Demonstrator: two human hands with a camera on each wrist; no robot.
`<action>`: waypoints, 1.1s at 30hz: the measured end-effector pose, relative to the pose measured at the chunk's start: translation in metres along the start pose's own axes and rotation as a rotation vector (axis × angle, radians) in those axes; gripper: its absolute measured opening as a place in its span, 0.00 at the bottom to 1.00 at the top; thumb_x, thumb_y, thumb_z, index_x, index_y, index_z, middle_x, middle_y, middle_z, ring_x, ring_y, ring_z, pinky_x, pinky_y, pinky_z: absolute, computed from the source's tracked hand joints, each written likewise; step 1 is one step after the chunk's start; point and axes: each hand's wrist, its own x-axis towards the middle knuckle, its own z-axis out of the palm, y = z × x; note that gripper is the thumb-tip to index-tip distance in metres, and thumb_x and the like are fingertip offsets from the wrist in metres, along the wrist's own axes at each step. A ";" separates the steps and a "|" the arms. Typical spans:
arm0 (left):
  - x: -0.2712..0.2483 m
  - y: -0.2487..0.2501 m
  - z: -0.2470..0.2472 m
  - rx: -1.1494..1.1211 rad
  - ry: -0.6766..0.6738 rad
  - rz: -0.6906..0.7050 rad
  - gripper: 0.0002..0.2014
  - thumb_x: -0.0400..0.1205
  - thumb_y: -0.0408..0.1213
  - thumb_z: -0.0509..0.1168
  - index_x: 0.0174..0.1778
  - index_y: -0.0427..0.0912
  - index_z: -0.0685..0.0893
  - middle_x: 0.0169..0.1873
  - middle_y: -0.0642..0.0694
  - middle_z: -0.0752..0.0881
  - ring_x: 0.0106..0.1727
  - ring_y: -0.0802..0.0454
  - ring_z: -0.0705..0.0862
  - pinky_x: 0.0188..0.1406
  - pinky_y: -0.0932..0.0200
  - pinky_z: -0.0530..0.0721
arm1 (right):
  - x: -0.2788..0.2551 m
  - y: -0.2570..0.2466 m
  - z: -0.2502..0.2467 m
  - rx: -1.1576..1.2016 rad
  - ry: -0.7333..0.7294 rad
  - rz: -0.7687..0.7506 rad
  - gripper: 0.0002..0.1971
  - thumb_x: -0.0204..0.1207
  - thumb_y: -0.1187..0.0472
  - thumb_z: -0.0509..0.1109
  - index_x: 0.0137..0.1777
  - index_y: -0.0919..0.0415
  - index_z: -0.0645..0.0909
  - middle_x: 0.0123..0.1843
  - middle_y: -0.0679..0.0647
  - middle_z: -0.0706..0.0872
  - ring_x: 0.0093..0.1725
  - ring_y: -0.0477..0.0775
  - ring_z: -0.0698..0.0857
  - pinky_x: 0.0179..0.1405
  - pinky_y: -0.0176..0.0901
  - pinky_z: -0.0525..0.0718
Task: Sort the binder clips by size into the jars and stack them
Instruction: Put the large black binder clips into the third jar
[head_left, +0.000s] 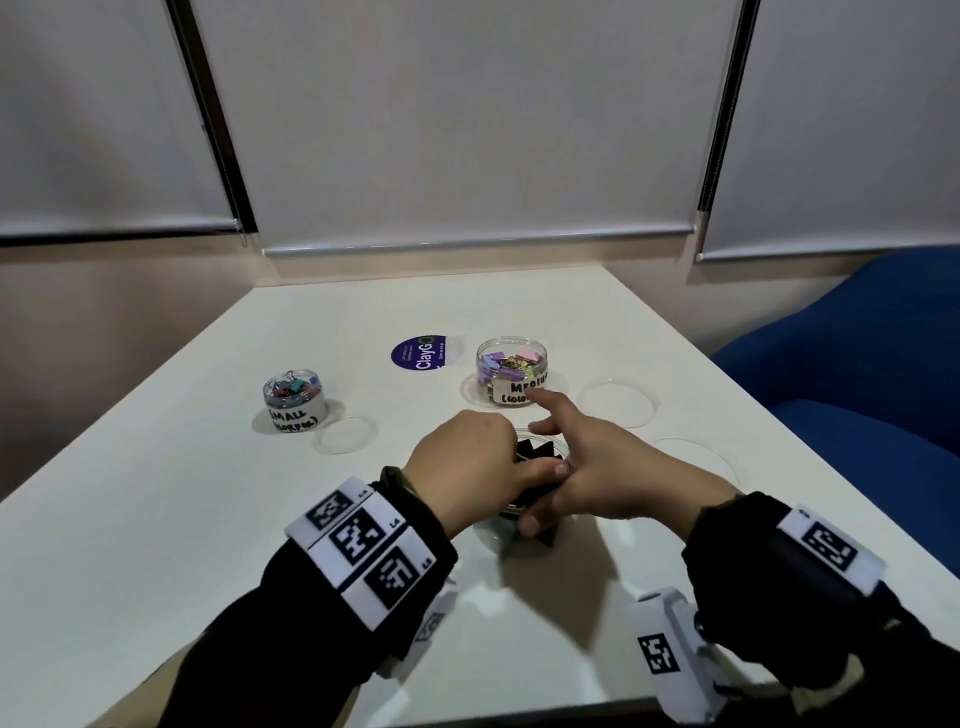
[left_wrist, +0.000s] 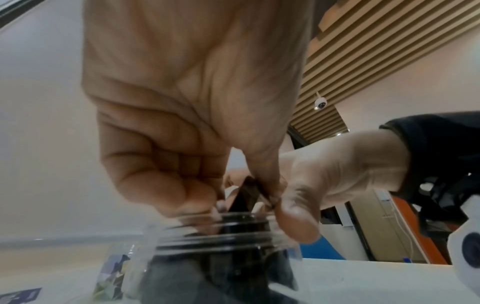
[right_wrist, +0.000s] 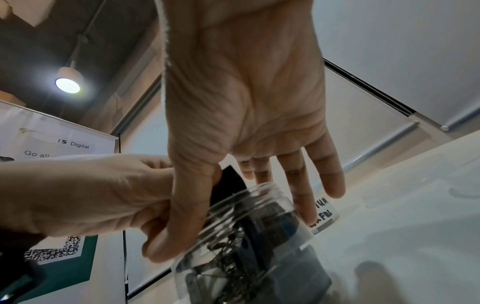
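Note:
A clear open jar (head_left: 508, 517) of large black binder clips stands near the table's front, between my hands. My left hand (head_left: 467, 467) is curled over its mouth and pinches a black clip (head_left: 535, 449) at the rim; in the left wrist view the black clip (left_wrist: 246, 193) sits just above the jar (left_wrist: 226, 232). My right hand (head_left: 597, 467) lies beside the jar (right_wrist: 246, 236) with its fingers straight and spread and its thumb (right_wrist: 168, 236) pressed on the wall. A "small" jar (head_left: 293, 400) of colourful clips stands at the left, a "medium" jar (head_left: 511, 371) behind my hands.
Three clear lids lie flat on the white table (head_left: 156, 519): one by the small jar (head_left: 345, 434), two at the right (head_left: 615, 402) (head_left: 696, 462). A round blue sticker (head_left: 418, 353) lies at the back. A blue chair (head_left: 857, 364) stands off the right edge.

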 end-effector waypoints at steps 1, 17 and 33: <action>0.001 0.000 0.001 0.001 -0.013 0.007 0.25 0.78 0.63 0.63 0.30 0.44 0.77 0.28 0.48 0.77 0.35 0.48 0.78 0.28 0.56 0.68 | -0.001 0.000 0.000 -0.005 0.000 -0.002 0.66 0.49 0.54 0.90 0.81 0.35 0.48 0.77 0.44 0.70 0.65 0.45 0.79 0.64 0.40 0.78; 0.002 -0.015 -0.020 0.109 -0.188 0.158 0.14 0.83 0.52 0.63 0.39 0.45 0.81 0.30 0.50 0.78 0.40 0.50 0.78 0.38 0.56 0.72 | -0.003 0.000 0.001 -0.054 0.002 -0.024 0.62 0.53 0.51 0.88 0.82 0.38 0.49 0.79 0.45 0.69 0.64 0.48 0.76 0.58 0.36 0.73; 0.010 -0.034 -0.007 -0.235 -0.043 0.173 0.09 0.75 0.47 0.75 0.36 0.47 0.84 0.35 0.53 0.86 0.27 0.65 0.75 0.27 0.72 0.71 | -0.011 0.004 0.014 -0.196 0.118 -0.180 0.24 0.66 0.51 0.81 0.60 0.50 0.77 0.54 0.44 0.79 0.55 0.50 0.78 0.51 0.44 0.78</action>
